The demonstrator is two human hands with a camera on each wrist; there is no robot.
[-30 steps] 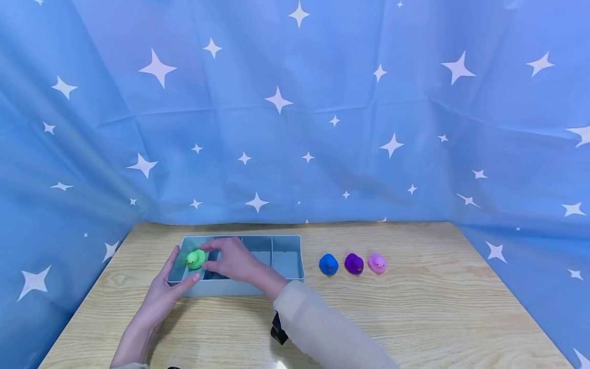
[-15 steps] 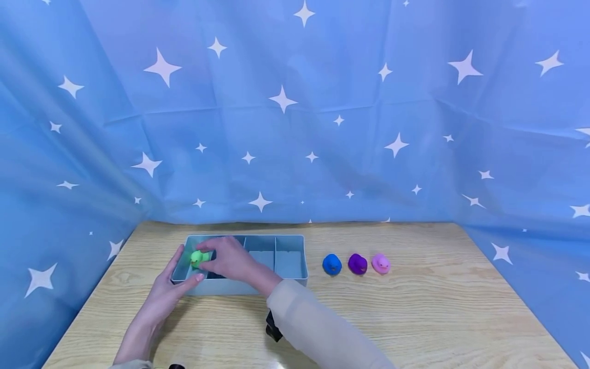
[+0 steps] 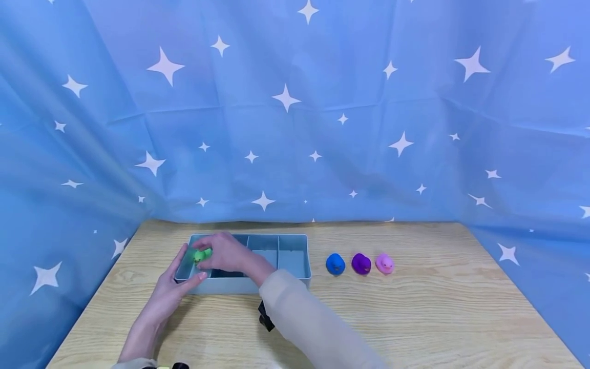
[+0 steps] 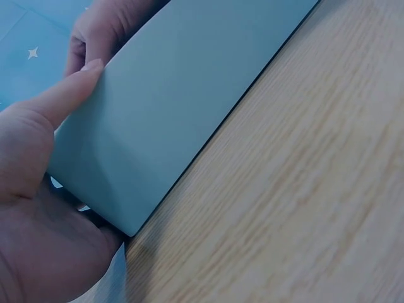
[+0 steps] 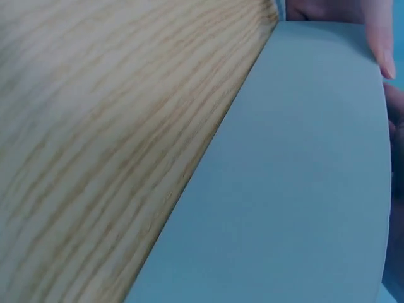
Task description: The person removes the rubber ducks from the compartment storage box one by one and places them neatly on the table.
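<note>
In the head view, a small green rubber duck (image 3: 200, 256) is at the leftmost compartment of a grey-blue divided box (image 3: 226, 287). My right hand (image 3: 228, 254) reaches in from above and pinches the duck between thumb and fingers, partly covering it. My left hand (image 3: 167, 293) holds the box's left end, thumb on the front rim and fingers along the end wall. The left wrist view shows that left thumb (image 4: 76, 88) at the rim of the box's front wall (image 4: 177, 107). From the right wrist, the front wall (image 5: 284, 170) fills much of the view.
Three more rubber ducks stand in a row right of the box: blue (image 3: 335, 264), purple (image 3: 361, 264) and pink (image 3: 384, 263). A blue curtain (image 3: 295, 128) with white stars borders the back and sides of the wooden table (image 3: 415, 318).
The green duck has gone a little lower into the left compartment with my right hand, and more of it is covered. The whole head view has shifted slightly. My left hand stays on the box.
</note>
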